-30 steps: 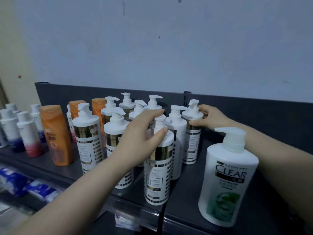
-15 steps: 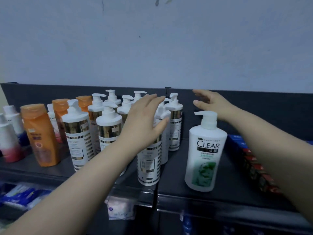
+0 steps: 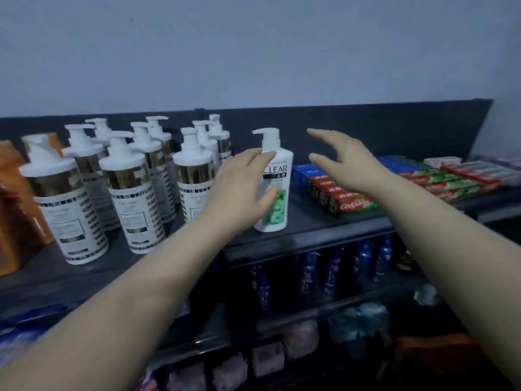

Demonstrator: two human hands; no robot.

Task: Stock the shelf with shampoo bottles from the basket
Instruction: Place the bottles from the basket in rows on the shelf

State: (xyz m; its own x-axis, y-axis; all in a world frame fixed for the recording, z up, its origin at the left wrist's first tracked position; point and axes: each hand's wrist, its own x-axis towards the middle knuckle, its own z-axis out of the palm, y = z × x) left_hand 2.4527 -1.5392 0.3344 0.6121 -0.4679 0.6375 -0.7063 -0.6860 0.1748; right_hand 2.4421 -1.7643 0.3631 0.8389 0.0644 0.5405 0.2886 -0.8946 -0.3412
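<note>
A white Clear shampoo bottle (image 3: 275, 190) with a green label and a pump top stands upright on the dark top shelf (image 3: 310, 221). My left hand (image 3: 242, 187) is spread open just in front of its left side, fingers straight; whether it touches the bottle I cannot tell. My right hand (image 3: 346, 162) hovers open to the right of the bottle, apart from it and above the toothpaste boxes. Several white pump bottles with gold bands (image 3: 132, 190) stand grouped on the shelf to the left. The basket is out of view.
Colgate toothpaste boxes (image 3: 355, 203) in red, blue and green lie in rows at the right of the shelf. Orange bottles (image 3: 14, 210) stand at the far left. Blue bottles (image 3: 332, 275) fill the shelf below, and wrapped packs sit lower down.
Both hands have left the white gold-banded pump bottles and shifted right, now open on either side of the Clear bottle. The view has swung to the right, revealing the toothpaste boxes.
</note>
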